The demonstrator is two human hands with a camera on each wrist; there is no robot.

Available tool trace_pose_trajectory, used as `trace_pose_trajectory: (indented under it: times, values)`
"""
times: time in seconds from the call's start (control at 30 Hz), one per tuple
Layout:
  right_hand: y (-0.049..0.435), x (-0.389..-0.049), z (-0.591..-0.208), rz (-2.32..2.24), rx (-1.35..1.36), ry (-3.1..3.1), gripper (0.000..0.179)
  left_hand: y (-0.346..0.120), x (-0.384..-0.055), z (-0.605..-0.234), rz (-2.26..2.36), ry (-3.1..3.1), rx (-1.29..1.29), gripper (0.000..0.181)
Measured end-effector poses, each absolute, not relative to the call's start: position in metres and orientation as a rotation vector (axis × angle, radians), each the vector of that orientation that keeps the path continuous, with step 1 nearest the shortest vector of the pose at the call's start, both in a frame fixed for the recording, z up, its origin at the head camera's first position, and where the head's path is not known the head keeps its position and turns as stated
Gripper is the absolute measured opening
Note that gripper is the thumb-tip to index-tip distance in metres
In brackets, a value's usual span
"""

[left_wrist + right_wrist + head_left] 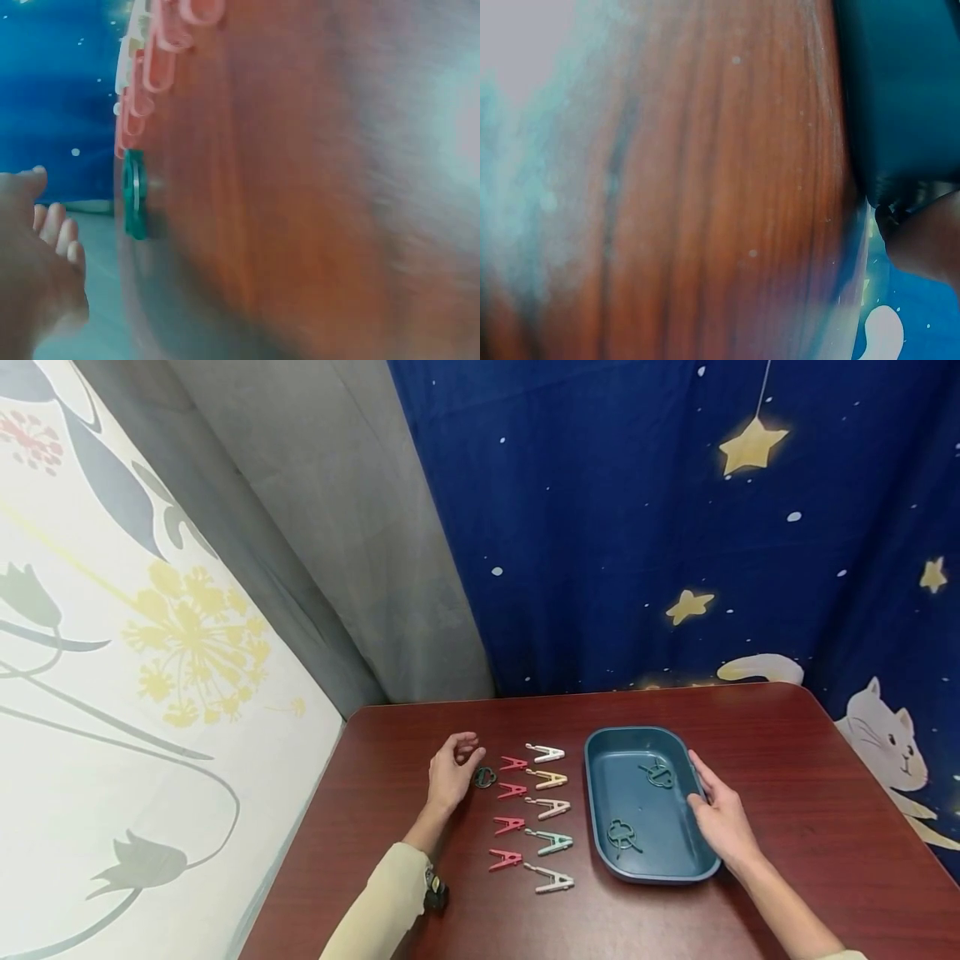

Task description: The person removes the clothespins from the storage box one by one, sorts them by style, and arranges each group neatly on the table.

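Note:
My left hand (450, 777) hovers just left of a small dark green plastic clip (485, 777) with a rounded outline. In the left wrist view this clip (135, 195) stands apart from the loosely bent fingers, with nothing between them. On the other side, my right hand (723, 822) grips the right rim of a blue rectangular tray (652, 872), thumb over the edge and fingers along the outer wall. Inside the tray lie two similar green clips, one green clip (660, 774) near the back and another green clip (622, 835) near the front left.
Between my left hand and the tray run two columns of clothespins: several red clothespins (510, 825) and, to their right, several larger pale ones, including a mint clothespin (551, 841). All lie on the reddish-brown table (787, 752). A blue curtain (600, 527) hangs behind.

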State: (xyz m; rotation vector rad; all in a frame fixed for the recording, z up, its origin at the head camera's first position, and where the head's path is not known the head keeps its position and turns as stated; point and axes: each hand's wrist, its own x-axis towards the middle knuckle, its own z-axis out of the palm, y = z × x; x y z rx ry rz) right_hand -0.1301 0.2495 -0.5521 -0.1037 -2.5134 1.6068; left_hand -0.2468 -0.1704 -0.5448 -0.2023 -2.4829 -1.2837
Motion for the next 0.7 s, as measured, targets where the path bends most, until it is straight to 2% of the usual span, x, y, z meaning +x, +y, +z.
trace_pose_trajectory:
  times: [0.3,0.57,0.7]
  values:
    - [0.249,-0.13,-0.551,1.613,-0.107,-2.511,0.069,-0.139,-0.258,-0.526,-1.544,-2.447,-0.46,0.04]
    - [0.249,-0.13,-0.551,1.611,-0.108,-2.514,0.069,-0.085,-0.264,-0.511,-1.68,-2.339,-0.75,0.051]
    - [0.249,-0.13,-0.551,1.612,-0.107,-2.512,0.068,-0.051,-0.254,-0.5,-1.701,-2.277,-0.879,0.053]
